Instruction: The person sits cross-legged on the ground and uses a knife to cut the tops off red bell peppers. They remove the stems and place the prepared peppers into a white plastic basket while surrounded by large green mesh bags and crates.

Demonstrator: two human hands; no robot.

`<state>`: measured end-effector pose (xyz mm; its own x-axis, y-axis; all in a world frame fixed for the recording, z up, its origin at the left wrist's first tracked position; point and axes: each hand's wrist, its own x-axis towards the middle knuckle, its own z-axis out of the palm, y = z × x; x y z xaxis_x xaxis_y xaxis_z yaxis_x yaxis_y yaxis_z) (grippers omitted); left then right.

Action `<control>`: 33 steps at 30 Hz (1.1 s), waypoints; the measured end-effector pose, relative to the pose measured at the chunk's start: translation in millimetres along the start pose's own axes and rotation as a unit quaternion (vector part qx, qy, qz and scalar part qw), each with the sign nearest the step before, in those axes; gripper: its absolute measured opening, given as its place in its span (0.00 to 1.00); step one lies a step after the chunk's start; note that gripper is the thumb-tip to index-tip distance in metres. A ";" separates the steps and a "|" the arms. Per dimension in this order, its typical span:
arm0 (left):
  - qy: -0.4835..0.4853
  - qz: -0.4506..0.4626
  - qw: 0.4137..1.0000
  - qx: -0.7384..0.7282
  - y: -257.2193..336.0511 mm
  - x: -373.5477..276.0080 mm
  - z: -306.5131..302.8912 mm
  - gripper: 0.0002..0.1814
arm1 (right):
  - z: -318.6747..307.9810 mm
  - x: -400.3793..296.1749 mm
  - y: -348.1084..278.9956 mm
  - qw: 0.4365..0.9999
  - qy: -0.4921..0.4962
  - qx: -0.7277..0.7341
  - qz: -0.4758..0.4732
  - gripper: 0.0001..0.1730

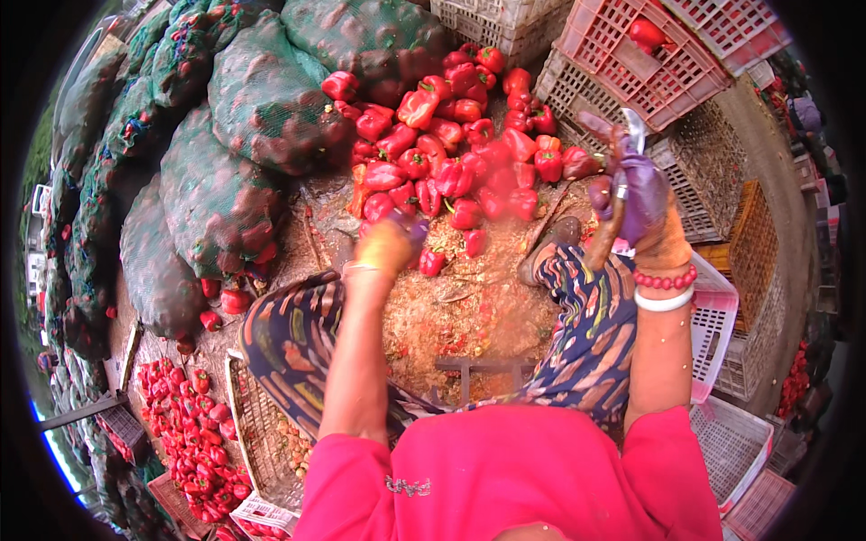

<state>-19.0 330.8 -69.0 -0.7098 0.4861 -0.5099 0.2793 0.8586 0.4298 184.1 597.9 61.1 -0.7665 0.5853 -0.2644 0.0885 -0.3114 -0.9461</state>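
Observation:
My right hand [639,196], in a purple and orange glove, grips a knife with a short curved metal blade [634,130] pointing up and away from me. Its brown handle [604,237] sticks out below the fist, over my right knee. My left hand [389,247], gloved too and blurred by motion, reaches to the near edge of a heap of red bell peppers [446,155]. Its fingers are hidden or smeared, so whether they hold a pepper cannot be told. A single bell pepper [431,261] lies just right of that hand.
Full green mesh sacks [270,95] stand at the upper left. Stacked plastic crates [643,61] rise at the upper right, with more crates [727,446] down my right side. Another pepper pile [193,439] and a basket [254,433] lie at left. Plant scraps [467,297] cover the ground between my legs.

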 end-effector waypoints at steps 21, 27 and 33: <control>0.113 0.303 0.846 -0.424 72.9 83.0 89.0 0.16 | 40.2 26.6 89.3 0.960 0.001 -0.260 0.104 0.36; 0.243 0.378 0.850 -0.276 122.0 17.7 37.0 0.22 | 57.1 14.1 52.5 0.930 -0.042 -0.352 0.093 0.42; 0.286 0.385 0.841 -0.249 126.3 -3.8 25.0 0.23 | 52.9 -0.4 49.2 0.952 -0.091 -0.289 0.049 0.41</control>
<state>35.2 441.5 -31.4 -0.6777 0.5860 0.4442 0.5943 0.0807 0.8002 155.2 542.7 24.5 -0.8295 0.4183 -0.3700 0.4601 0.1364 -0.8773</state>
